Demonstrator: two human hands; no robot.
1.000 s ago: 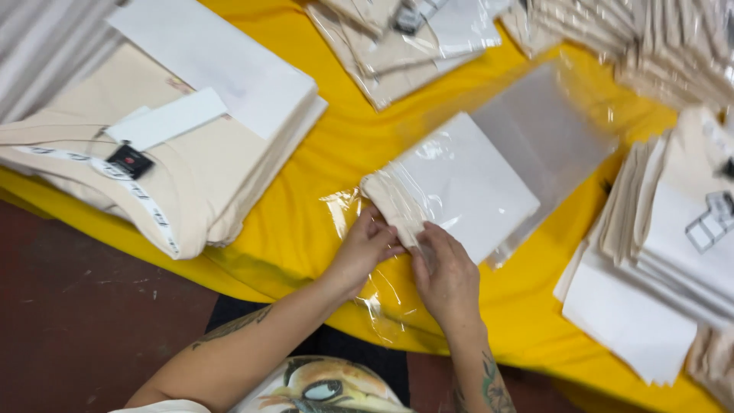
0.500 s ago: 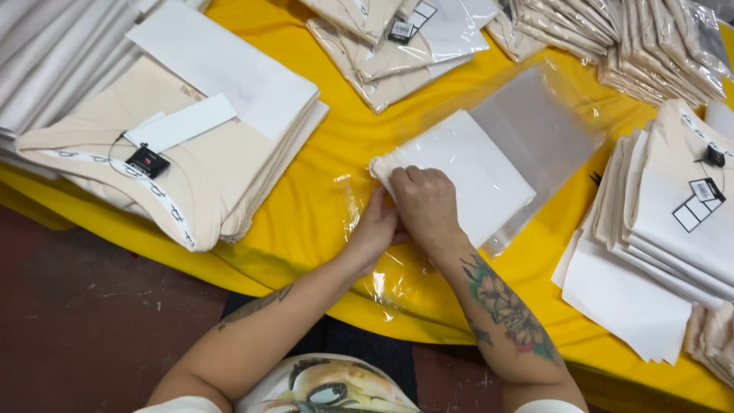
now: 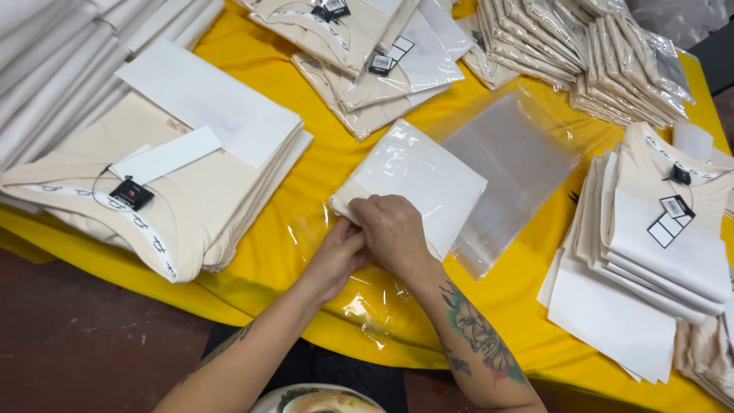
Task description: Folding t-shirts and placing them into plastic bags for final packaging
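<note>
Both hands, the left hand (image 3: 336,256) and right hand (image 3: 394,229), are pressing flat on the near edge of a cream folded garment in a clear plastic bag (image 3: 417,187) lying on the yellow tablecloth (image 3: 321,168); bagging appears nearly complete, with the loose bag mouth (image 3: 367,306) remaining unsealed.

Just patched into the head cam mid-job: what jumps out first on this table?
The bright yellow tablecloth dominates, ringed by stacks of folded cream garments with black hang tags. At the centre, the left hand and right hand press together on the near corner of a folded white garment in a clear plastic bag. An empty clear bag lies just right of it.
</note>
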